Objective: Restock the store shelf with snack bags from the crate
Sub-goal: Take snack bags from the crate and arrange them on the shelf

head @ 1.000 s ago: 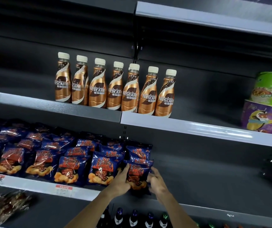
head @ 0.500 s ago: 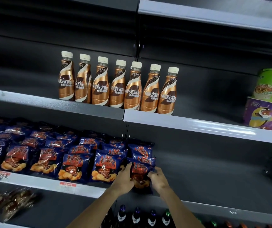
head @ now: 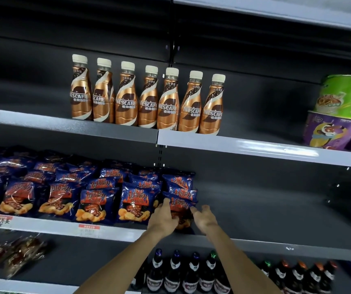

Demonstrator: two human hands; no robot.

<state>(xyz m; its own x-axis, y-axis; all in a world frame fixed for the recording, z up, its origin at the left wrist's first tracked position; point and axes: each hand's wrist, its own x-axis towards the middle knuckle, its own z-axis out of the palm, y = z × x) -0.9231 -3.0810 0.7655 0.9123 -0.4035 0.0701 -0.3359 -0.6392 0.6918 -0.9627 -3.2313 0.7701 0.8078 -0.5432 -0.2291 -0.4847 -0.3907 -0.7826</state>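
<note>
Bag (head: 181, 203): front edge of the middle shelf (head: 276, 244), right end of the row.
Left hand (head: 163, 219): holds its left side.
Right hand (head: 204, 217): fingers loose, seemingly just off the bag.
Risk: unsupported on its right, the bag may topple forward off the edge.

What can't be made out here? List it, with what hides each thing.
All in the head view:
- Crate: out of frame entirely.
- Front snack bag: lower half covered by the left hand and right hand.
- Price tags: print too small and blurred to read.
- Dark bottles: bottoms cut off by the bottom edge.
- Purple tub: cut off by the right edge.
</note>
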